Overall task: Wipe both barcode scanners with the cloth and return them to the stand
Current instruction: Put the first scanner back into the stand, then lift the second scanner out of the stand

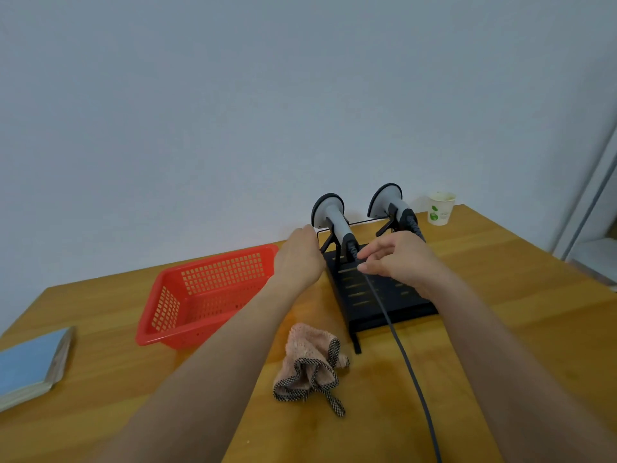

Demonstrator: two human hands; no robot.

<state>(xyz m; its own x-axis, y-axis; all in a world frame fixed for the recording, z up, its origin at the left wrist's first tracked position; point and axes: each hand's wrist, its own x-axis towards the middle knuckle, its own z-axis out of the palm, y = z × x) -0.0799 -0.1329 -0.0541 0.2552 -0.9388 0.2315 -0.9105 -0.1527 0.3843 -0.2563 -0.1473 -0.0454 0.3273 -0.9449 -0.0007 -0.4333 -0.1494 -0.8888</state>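
Observation:
Two grey barcode scanners hang on a black stand [394, 302]: the left scanner [330, 212] and the right scanner [387, 203], heads toward the wall. My left hand [297, 259] reaches beside the left scanner's head with relaxed fingers, holding nothing. My right hand [397, 259] hovers over the stand behind the left scanner's handle, its fingers extended leftward near the grey cable [404, 355]. Whether they pinch the cable is unclear. A crumpled pink cloth [310, 359] with checked trim lies on the wooden table [500, 329] in front of the stand, between my forearms.
A red plastic basket [207, 295] sits left of the stand. A blue book [30, 365] lies at the table's left edge. A white paper cup [440, 208] stands at the back right near the wall. The cable runs toward the table's near edge.

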